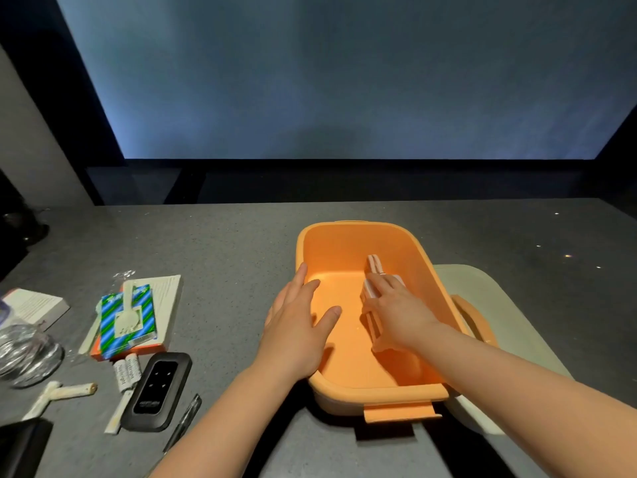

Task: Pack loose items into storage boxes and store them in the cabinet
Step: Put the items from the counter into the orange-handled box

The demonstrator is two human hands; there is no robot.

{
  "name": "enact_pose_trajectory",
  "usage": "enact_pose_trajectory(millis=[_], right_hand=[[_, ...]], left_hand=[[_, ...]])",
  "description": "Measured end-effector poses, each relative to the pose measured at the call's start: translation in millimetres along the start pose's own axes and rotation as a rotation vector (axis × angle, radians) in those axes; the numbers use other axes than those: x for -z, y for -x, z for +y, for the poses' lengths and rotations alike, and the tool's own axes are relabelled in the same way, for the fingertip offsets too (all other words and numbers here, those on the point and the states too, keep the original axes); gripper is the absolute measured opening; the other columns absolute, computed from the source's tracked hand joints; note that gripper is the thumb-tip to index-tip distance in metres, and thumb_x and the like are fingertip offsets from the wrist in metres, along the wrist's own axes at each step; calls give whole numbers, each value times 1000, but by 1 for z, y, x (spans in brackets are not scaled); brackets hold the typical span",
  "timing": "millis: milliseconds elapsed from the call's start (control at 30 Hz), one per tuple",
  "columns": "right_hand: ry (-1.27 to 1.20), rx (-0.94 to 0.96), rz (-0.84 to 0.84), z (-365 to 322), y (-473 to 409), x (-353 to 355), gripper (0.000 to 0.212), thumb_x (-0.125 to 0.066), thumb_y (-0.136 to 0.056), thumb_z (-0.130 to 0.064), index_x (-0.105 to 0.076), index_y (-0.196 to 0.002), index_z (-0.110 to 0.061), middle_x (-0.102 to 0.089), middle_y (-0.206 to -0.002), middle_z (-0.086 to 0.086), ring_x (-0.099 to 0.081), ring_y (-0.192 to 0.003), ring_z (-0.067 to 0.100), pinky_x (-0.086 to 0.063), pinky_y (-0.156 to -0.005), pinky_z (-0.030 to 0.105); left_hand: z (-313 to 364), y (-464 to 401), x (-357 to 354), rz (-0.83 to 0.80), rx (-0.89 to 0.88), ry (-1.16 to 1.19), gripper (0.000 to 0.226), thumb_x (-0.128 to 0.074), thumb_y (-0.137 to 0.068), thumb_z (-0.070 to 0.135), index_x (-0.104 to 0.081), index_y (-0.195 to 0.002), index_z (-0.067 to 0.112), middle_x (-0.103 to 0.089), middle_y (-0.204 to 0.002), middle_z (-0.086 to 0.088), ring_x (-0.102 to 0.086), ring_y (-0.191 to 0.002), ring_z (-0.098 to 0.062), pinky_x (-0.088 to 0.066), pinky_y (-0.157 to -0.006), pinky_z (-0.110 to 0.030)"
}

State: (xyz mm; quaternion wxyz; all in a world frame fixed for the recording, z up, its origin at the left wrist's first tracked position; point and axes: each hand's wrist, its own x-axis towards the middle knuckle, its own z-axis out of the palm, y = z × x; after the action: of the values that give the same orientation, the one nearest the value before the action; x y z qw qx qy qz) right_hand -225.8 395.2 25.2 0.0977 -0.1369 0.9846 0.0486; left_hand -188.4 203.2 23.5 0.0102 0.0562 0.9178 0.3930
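Note:
An orange storage box (365,386) stands open on the grey counter, right of centre. My left hand (299,326) lies flat with straight fingers over the box's left rim. Inside the box, my right hand (396,310) rests on top of small pinkish-white packs (374,267) standing along the right inner wall, its fingers laid over them. Loose items lie at the left: a blue-green striped packet (127,322), a black device (157,391), two small batteries (127,372), a pen (184,420).
A pale lid (496,322) lies under the box's right side. A white booklet (34,305), a clear bag with coiled wire (26,357) and a white roller (62,393) lie far left. A dark glass panel rises behind the counter.

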Motion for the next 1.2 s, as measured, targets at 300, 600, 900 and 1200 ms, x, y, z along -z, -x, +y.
enact_pose_trajectory(millis=[300,600,900,1200], right_hand=[[-523,-139,-33,-15,9,22,62,-79,-76,-39,-53,-132,-31,-29,-155,5,-28,-141,22,-33,-107,37],[-1032,451,517,-206,95,-12,21,-64,-76,-21,-64,-94,-32,-63,-99,-19,-56,-102,0,-38,-86,9],[-682,136,148,-271,2,-50,77,-73,-68,-55,-42,-131,-23,-45,-126,-2,-37,-123,20,-37,-98,34],[-802,105,81,-259,12,-64,82,-88,-61,-37,-39,-126,-27,-41,-120,-5,-52,-111,15,-42,-77,28]], left_hand=[[-7,42,5,75,-30,132,54,-41,-96,48,-28,-146,33,-20,-155,18,-20,-141,-6,-20,-116,-33],[-124,174,45,454,241,-63,46,-61,-86,29,-44,-126,42,-38,-129,32,-35,-124,6,-28,-102,-17],[-163,210,62,532,392,-98,23,-71,-80,32,-59,-98,39,-49,-104,28,-47,-107,-2,-35,-93,-24],[-159,144,84,462,301,-199,41,-60,-87,33,-53,-127,29,-51,-130,11,-41,-121,-12,-26,-101,-25]])
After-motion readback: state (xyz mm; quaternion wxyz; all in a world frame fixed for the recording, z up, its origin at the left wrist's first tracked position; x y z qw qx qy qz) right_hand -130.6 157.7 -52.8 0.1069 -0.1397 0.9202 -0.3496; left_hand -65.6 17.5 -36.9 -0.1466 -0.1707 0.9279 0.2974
